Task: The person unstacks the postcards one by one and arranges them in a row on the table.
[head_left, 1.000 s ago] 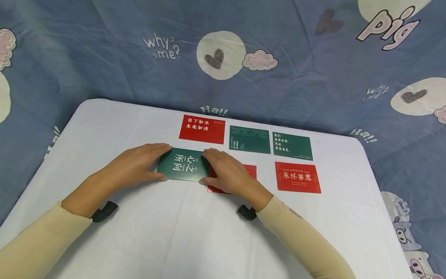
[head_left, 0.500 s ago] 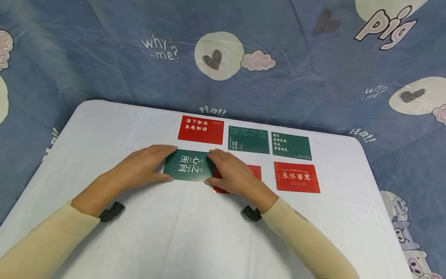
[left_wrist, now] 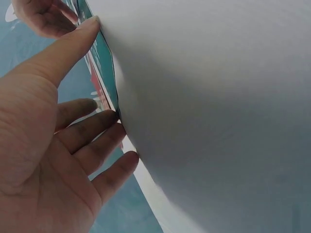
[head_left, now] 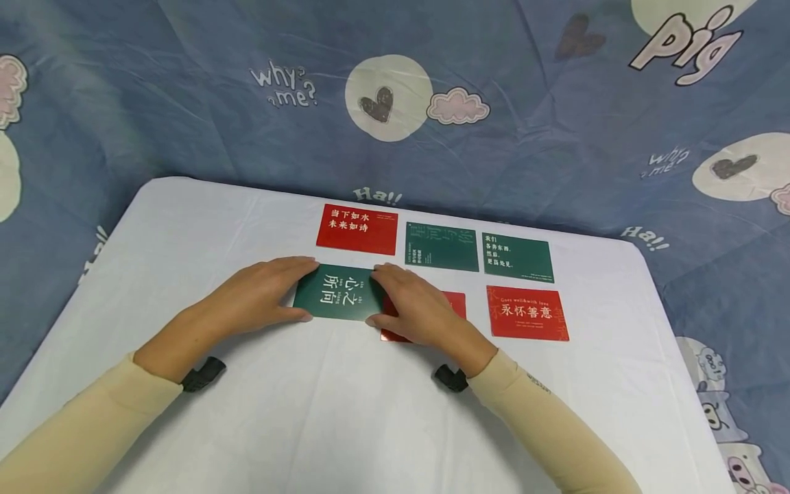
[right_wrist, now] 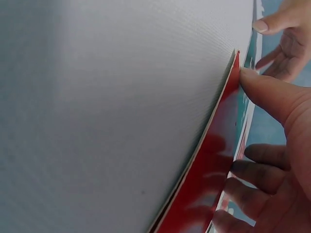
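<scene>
In the head view a green card [head_left: 336, 295] with white lettering lies turned on its side between the two hands. My left hand [head_left: 259, 291] holds its left end, thumb at the near corner and fingertips at the far one. At the right end my right hand [head_left: 416, 302] holds it likewise, thumb near and fingers far. The green card meets or overlaps a red card [head_left: 458, 303], which is partly hidden under the right hand. The right wrist view shows this red card [right_wrist: 204, 165] below the fingers. In the left wrist view the left thumb [left_wrist: 90, 29] touches the green card's edge.
Behind the hands lie a red card [head_left: 358, 231], a green card [head_left: 441, 248] and another green card [head_left: 518, 258]. One more red card [head_left: 529, 313] lies to the right. All are on a white-covered table [head_left: 308, 412], with a patterned blue cloth [head_left: 185, 123] hanging beyond.
Both hands have slid right with the green card between them. The partly covered red card has shifted slightly right too. The other cards stay put.
</scene>
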Demonstrator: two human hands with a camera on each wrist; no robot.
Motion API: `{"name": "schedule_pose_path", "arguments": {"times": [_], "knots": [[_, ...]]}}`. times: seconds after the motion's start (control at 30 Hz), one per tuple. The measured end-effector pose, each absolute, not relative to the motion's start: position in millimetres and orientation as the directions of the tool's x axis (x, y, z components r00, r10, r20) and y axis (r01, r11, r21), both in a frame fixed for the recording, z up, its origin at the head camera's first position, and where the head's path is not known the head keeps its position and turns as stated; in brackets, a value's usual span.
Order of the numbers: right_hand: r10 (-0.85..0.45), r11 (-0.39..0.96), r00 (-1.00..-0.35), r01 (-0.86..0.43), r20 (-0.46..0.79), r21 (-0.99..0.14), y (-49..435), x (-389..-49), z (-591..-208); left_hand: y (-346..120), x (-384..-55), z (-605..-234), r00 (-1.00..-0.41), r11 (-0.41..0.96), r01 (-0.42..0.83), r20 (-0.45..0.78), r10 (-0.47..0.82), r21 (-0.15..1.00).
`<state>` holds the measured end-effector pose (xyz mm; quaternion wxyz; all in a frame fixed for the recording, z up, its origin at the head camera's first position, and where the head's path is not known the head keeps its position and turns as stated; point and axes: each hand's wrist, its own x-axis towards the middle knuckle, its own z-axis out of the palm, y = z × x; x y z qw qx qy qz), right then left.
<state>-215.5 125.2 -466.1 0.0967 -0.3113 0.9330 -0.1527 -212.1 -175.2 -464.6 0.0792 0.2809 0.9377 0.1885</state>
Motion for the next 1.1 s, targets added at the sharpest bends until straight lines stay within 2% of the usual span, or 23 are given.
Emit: {"name": "schedule_pose_path", "arguments": {"times": [0.23, 0.43, 0.7, 0.97, 1.1], "knots": [[-0.602, 0.761, -0.796, -0.546, -0.069, -0.35, 133, -213, -468, -174, -213, -462, -0.838, 0.777, 0.472, -0.061, 0.542, 0.417], [-0.58, 0.774, -0.811, -0.518, -0.079, -0.364, 147, -211, -463, -168, -213, -459, -0.828, 0.761, 0.502, -0.026, 0.56, 0.412], [-0.572, 0.785, -0.811, -0.497, -0.123, -0.37, 177, -207, -452, -134, -215, -455, -0.761, 0.696, 0.593, -0.001, 0.648, 0.405], [-0.545, 0.807, -0.826, -0.472, -0.143, -0.354, 204, -196, -449, -87, -209, -459, -0.688, 0.651, 0.661, -0.045, 0.724, 0.372], [-0.541, 0.813, -0.827, -0.466, -0.157, -0.349, 215, -192, -449, -68, -209, -459, -0.673, 0.654, 0.677, -0.074, 0.736, 0.337]]}}
